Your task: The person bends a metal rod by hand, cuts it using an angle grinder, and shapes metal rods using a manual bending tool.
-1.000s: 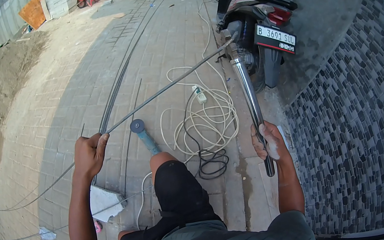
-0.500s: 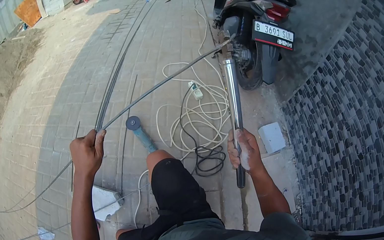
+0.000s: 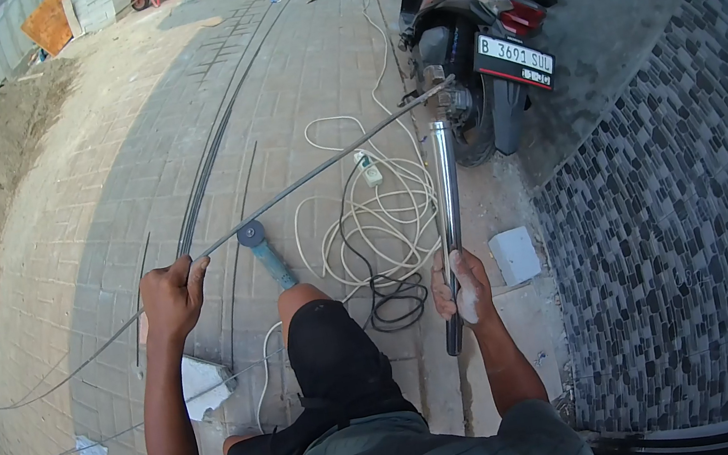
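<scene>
My left hand [image 3: 173, 299] is closed around a long thin steel rod [image 3: 304, 178], which slants up to the right across the paving. Its far end reaches a rusty metal head [image 3: 434, 83] just above a shiny metal pipe [image 3: 447, 186]. Whether the pipe and head are joined is hard to see. My right hand [image 3: 465, 288] grips the pipe near its lower end, thumb on one side and fingers on the other. Beneath the rod lies an angle grinder [image 3: 263, 253] with a dark disc, close to my knee.
Coiled white cable [image 3: 366, 237] and a power socket [image 3: 367, 170] lie between my hands. Several long rods [image 3: 208, 171] run along the paving. A parked motorbike [image 3: 478, 47] stands ahead right, a white block [image 3: 515, 256] near my right hand, and a broken slab [image 3: 206, 386] by my left forearm.
My left hand has shifted slightly right and down with the rod. The pipe's upper end has moved a little right and down. Both grips stay the same.
</scene>
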The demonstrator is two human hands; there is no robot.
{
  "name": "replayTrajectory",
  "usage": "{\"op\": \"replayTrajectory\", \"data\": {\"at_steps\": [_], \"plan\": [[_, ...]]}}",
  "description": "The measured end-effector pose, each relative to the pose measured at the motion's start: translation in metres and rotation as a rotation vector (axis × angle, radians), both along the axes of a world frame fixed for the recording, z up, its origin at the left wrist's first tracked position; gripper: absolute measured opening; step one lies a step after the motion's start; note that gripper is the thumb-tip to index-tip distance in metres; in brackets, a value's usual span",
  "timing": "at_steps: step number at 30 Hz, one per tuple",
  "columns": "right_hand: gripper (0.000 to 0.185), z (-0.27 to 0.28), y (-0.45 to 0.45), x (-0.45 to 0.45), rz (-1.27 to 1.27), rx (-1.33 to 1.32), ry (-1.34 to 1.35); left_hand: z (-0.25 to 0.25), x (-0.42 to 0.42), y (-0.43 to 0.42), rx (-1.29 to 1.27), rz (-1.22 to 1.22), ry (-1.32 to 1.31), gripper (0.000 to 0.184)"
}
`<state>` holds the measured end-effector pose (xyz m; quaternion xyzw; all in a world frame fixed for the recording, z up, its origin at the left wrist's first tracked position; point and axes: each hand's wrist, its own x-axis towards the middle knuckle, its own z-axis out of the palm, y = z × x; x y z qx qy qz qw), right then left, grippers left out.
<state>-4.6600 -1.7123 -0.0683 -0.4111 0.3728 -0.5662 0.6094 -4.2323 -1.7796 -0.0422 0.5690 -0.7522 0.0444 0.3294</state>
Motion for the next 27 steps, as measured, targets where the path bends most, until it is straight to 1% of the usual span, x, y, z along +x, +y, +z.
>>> {"op": "replayTrajectory", "data": {"at_steps": [3, 4, 8, 10, 20, 22, 27], "plan": [[0.037, 0.007, 0.005, -0.019, 0.016, 0.037, 0.071, -0.004, 0.001, -0.001, 0.042, -0.008, 0.004, 0.045], [0.047, 0.01, 0.006, -0.018, -0.023, 0.022, 0.144, -0.006, 0.003, 0.0, 0.082, -0.014, -0.005, 0.046], [0.047, 0.006, 0.007, -0.021, 0.001, 0.003, 0.166, -0.01, 0.002, 0.002, 0.094, 0.0, -0.011, 0.046], [0.046, 0.006, 0.007, -0.018, -0.024, 0.017, 0.129, -0.005, -0.002, 0.002, 0.104, 0.011, 0.028, 0.047], [0.044, -0.001, 0.005, -0.014, -0.029, 0.004, 0.084, -0.006, -0.001, 0.005, 0.082, 0.003, 0.0, 0.045], [0.038, -0.006, 0.003, -0.007, -0.047, -0.031, 0.047, -0.003, -0.004, 0.005, 0.051, 0.021, 0.022, 0.045], [0.038, -0.015, -0.004, 0.033, -0.096, -0.057, -0.069, -0.002, -0.008, 0.007, 0.032, 0.053, 0.048, 0.044]]}}
